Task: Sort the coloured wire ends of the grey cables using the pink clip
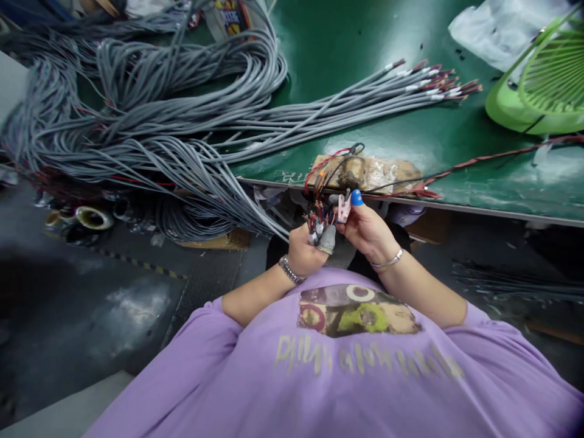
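Note:
My left hand (306, 252) is closed around the ends of a bundle of grey cables (264, 216), and a grey cover sits on its thumb. Stripped ends with thin coloured wires (317, 214) stick up out of that fist. Close beside it, my right hand (368, 234) pinches a pale pink clip (344, 208) that looks like a clothespin. A blue cover (356, 198) wraps the tip of one right-hand digit. Behind the clip, at the table edge, a taped wooden block (387, 173) carries red and black wires.
Looped grey cables (182, 115) cover the left of the green table (319, 36). More cables with stripped ends (424, 85) stretch across its middle. A green fan (538, 91) and a clear plastic bag (493, 30) are at the right. Tape rolls (93, 217) lie below the left side.

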The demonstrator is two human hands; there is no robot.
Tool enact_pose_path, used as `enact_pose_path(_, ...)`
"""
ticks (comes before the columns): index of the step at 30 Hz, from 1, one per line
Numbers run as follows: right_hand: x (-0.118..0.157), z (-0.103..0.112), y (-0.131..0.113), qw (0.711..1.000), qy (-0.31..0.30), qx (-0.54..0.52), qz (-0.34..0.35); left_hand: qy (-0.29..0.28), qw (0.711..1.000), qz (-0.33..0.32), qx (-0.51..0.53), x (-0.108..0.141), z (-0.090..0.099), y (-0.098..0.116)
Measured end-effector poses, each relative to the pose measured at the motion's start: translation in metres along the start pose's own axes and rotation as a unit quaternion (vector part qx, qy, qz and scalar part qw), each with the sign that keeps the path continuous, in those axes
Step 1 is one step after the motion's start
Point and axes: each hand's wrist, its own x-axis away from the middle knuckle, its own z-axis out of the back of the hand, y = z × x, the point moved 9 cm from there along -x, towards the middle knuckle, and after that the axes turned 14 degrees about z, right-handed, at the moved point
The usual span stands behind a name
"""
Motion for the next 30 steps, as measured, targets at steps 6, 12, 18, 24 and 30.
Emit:
enact_pose_path(6, -0.003, 0.0, 0.0, 1.0, 0.01, 0.008, 0.017, -0.017, 0.999, 0.001, -0.031, 0.0, -0.006, 0.001)
enact_pose_path(12, -0.001, -0.001, 0.006, 1.0, 0.004, 0.0, 0.002, -0.018, 1.0, 0.007, -0.017, 0.0, -0.008, 0.001)
enact_pose_path(18, 0.004, 0.001, 0.01, 0.999, -0.003, -0.019, -0.043, -0.007, 0.999, 0.034, 0.002, 0.004, -0.002, -0.006)
enact_pose_path(24, 0.015, 0.009, 0.018, 0.994, -0.039, -0.051, -0.093, -0.087, 0.989, 0.086, 0.082, 0.012, -0.004, -0.008)
enact_pose_path(30, 0.026, 0.025, 0.035, 0.986, -0.01, -0.05, -0.157, -0.092, 0.956, 0.209, 0.184, 0.008, -0.008, -0.033)
